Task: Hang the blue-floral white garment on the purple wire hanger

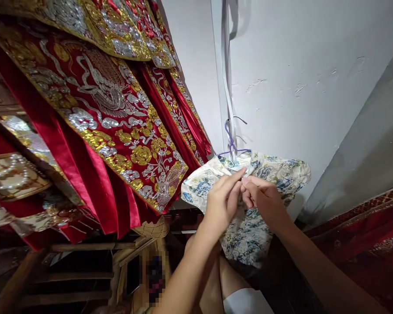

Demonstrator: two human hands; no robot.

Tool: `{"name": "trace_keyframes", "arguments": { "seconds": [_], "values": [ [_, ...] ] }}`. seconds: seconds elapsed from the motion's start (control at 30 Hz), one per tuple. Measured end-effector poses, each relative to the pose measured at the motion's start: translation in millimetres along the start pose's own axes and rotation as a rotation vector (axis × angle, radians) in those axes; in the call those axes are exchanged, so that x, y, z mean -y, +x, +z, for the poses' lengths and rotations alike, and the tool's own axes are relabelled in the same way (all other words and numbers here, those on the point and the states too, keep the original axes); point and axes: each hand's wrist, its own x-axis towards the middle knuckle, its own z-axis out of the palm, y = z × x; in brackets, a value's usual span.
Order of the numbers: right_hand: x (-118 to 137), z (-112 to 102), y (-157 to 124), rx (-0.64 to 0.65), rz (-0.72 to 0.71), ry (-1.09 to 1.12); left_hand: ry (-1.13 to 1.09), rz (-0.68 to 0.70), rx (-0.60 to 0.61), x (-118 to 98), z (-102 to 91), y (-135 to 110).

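Hanging from a purple hanger (231, 144), the blue-flowered cream garment (281, 174) droops.

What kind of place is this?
Likely a costume or dress storeroom: red robes with gold and silver embroidery hang in a row, and the left hand and right hand pinch a floral garment on a purple hanger.

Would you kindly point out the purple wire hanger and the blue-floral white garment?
purple wire hanger (231, 140): head view, twisted neck.
blue-floral white garment (249, 240): head view, lower front panel.
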Motion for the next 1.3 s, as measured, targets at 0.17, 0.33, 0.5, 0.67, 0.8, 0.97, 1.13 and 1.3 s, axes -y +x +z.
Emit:
{"name": "trace_keyframes", "arguments": {
  "seconds": [0.17,0.33,0.5,0.67,0.8,0.97,1.13,1.3],
  "values": [
    [-9,-9,3,-0.066,-0.046,-0.05,0.225,0.121,0.175,0,-22.9,26],
    [-9,-13,7,-0.048,-0.141,-0.128,0.295,0.115,0.24,-6,-19.2,25],
    [-27,-9,14,-0.143,-0.291,-0.426,0.131,0.015,-0.253,-16,-27.7,29],
    [-88,-8,-16,-0.099,-0.149,-0.379,-0.516,-0.298,-0.876,37,-93.8,4],
    [-125,6,-61,-0.123,0.049,-0.121,-1.029,-0.92,-0.866,96,-111.2,-64],
    [-153,1,-106,-0.09,0.266,0.107,-1.054,-1.119,-0.72,113,-42.0,-154],
    [-152,-33,-115,0.468,0.545,-0.058,-1.203,-1.101,-0.744,63,20.3,-148],
    [-142,-38,-105,0.141,0.421,-0.21,-1.356,-0.93,-0.453,-2,52.9,-119]
  ]
}}
